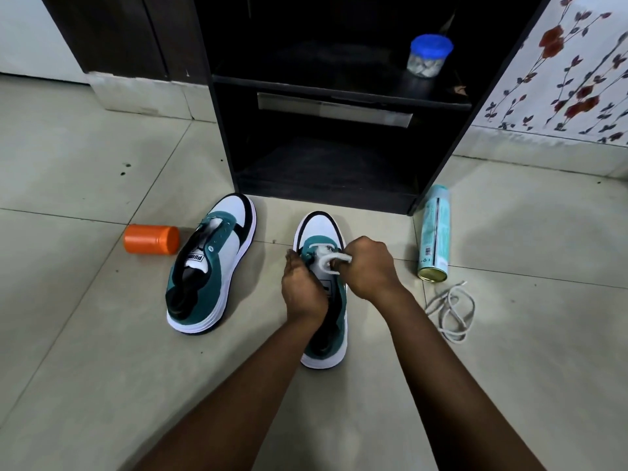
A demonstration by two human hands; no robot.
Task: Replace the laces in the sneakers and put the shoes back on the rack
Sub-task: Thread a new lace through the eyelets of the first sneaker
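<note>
My right hand [368,266] is curled tight round a flat white lace [328,263], pinching the loop where it crosses the lowest eyelets of the teal, white and black sneaker [321,348] standing on the pale floor tiles [102,368] in front of me. My left hand [300,283] presses against the shoe's left flank with the fingers fairly straight, bracing it; I cannot tell whether its fingertips also pinch anything, since they sit hidden behind the upper.

The risk I see first is the lace pulling through unevenly: if I tug hard from the right alone, one end may run short, or slip back out of its eyelet. The brace also looks light, so a sharp pull could tip the shoe or skid it on the smooth tile.

The matching second sneaker [212,266] lies well apart to the left, unlaced, beside a toppled orange plastic jar [151,239]. A loose white lace [450,311] is tangled on the floor to the right, near a fallen pale green spray can [433,232]; it could knot further or be mistaken for the one in hand. The black wooden rack [323,185] stands just beyond both shoes.
</note>
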